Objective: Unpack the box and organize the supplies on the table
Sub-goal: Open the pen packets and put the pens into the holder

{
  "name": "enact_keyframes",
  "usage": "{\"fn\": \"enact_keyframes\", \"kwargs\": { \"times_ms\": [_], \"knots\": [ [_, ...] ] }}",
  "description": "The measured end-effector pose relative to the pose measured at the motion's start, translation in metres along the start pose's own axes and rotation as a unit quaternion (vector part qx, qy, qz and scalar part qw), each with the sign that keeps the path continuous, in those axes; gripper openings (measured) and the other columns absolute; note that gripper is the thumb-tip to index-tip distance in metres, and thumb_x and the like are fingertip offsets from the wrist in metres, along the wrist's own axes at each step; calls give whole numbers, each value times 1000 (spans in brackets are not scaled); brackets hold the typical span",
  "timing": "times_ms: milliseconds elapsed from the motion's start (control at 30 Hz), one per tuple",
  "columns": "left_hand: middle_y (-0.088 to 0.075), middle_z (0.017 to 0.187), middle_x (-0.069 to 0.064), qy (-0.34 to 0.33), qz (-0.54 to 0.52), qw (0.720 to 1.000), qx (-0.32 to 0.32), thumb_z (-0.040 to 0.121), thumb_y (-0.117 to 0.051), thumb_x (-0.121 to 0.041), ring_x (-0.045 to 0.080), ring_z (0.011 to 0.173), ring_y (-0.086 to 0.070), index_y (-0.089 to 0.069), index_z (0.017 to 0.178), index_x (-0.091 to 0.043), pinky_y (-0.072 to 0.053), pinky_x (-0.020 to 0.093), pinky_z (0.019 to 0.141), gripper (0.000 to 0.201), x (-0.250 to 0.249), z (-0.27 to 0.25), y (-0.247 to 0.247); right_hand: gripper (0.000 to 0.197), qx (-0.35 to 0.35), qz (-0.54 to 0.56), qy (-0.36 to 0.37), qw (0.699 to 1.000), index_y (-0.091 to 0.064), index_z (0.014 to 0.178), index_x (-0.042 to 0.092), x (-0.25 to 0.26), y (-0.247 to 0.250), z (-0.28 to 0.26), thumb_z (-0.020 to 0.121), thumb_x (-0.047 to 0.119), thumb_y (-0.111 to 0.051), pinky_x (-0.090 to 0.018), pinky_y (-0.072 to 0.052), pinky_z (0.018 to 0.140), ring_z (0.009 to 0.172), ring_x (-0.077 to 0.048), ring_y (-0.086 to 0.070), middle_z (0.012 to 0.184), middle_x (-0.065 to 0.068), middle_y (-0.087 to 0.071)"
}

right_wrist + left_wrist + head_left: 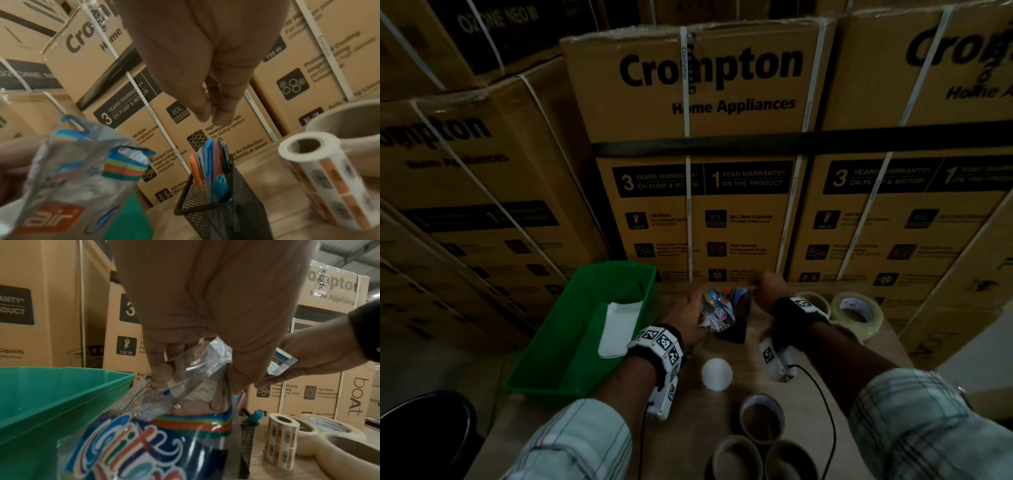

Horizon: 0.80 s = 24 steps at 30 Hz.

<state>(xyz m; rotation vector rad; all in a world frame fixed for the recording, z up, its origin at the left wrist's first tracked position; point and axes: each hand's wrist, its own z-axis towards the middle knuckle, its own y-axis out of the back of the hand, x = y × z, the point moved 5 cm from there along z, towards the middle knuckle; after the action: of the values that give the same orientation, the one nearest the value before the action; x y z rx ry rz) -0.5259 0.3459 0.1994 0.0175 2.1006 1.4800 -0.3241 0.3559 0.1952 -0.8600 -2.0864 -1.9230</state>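
Note:
My left hand (688,318) grips a clear plastic pen packet (717,311) with a rainbow stripe and blue print, holding it by its upper part between the green bin and the holder. In the left wrist view the fingers (162,374) curl round the packet (133,443). A black mesh pen holder (738,329) stands on the table with several coloured pens (209,159) in it. My right hand (767,286) hovers just above and behind the holder (216,211). Its fingertips (205,113) are bunched together, pointing down, with nothing seen between them.
A green bin (544,349) at left holds folded white paper (619,325). Clear tape rolls (856,315) and a label roll (324,170) stand right of the holder. A white ball (716,374) and brown tape rolls (762,416) lie nearer me. Stacked cartons (722,154) wall the back.

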Motion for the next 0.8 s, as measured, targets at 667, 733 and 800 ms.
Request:
{"fn": "enact_keyframes", "kwargs": {
  "times_ms": [667, 733, 800],
  "knots": [
    [-30, 151, 17, -3, 116, 993, -19, 84, -67, -31, 35, 138, -34, -6, 153, -24, -29, 51, 114, 92, -29, 11, -2, 23, 52, 205, 110, 971, -65, 74, 15, 32, -20, -43, 93, 26, -58, -14, -39, 52, 55, -6, -50, 59, 6, -55],
    [-25, 154, 15, -6, 124, 992, -22, 83, -68, -35, 35, 140, -30, -4, 153, -24, -26, 51, 115, 95, -27, 10, -5, 28, 22, 181, 77, 980, -63, 70, 14, 28, -18, -41, 94, 26, -55, -13, -37, 48, 51, -6, -48, 55, 5, -52],
    [-18, 157, 14, -9, 137, 990, -38, 80, -70, -37, 36, 142, -26, -3, 153, -27, -23, 53, 116, 99, -23, 9, -7, 37, -11, 181, 44, 982, -54, 60, 19, 25, -13, -41, 96, 29, -52, -13, -31, 43, 49, -4, -45, 52, 7, -48]
  ]
}}
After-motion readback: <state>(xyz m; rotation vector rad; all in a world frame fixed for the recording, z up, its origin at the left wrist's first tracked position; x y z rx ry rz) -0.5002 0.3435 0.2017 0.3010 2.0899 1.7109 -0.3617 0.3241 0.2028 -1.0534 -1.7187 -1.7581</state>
